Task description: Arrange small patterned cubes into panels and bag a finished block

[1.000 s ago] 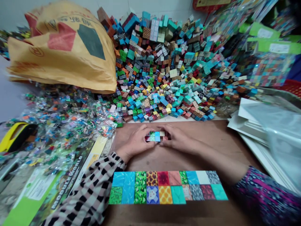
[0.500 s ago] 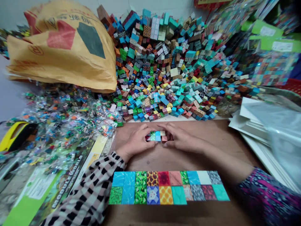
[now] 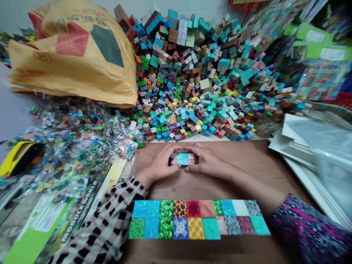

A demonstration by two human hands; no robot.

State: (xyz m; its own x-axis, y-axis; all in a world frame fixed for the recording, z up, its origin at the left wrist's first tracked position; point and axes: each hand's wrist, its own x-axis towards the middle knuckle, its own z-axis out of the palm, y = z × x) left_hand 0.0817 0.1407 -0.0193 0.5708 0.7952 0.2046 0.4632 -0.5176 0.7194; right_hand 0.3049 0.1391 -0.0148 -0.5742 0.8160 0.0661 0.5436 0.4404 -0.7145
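A small two-row group of patterned cubes (image 3: 183, 158) sits on the brown table in front of the pile. My left hand (image 3: 159, 165) is curled round its left end, thumb on the near side and fingers on the far side. From the other end my right hand (image 3: 206, 159) closes on it the same way, the fingers of both hands nearly meeting behind. White, green, blue, cream and pink faces show between the hands. Nearer to me lies a long two-row block of patterned cubes (image 3: 196, 220), touched by neither hand.
A large heap of colourful cubes (image 3: 192, 80) fills the back. At the left are a yellow sack (image 3: 77, 58), small plastic-wrapped packets (image 3: 82, 135), a yellow-and-black tool (image 3: 18, 157) and a green-labelled package (image 3: 35, 227). White boards (image 3: 294, 146) and clear plastic lie at the right.
My right hand has shifted slightly left, bringing the pink and cream cubes against the others, so the gap in the small group is closed. The long block stays on the table.
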